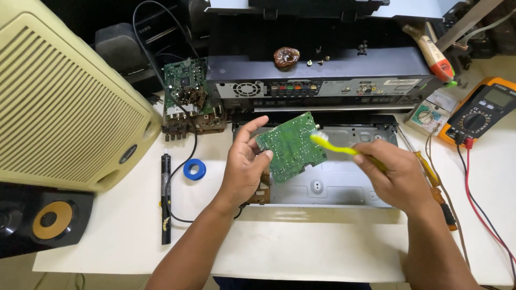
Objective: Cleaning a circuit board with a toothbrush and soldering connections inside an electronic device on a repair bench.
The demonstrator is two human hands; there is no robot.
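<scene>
Your left hand (pixel 244 169) is pinching the green circuit board (pixel 291 146) by its left edge, tilting it up above the open metal chassis (pixel 333 185) on the white tabletop (pixel 301 247). Your right hand (pixel 395 172) is closing around a yellow toothbrush (pixel 333 145), its bristle end touching the board's upper right. A blue tape roll (pixel 194 169) is lying just left of your wrist, and an orange multimeter (pixel 480 111) is sitting far right.
</scene>
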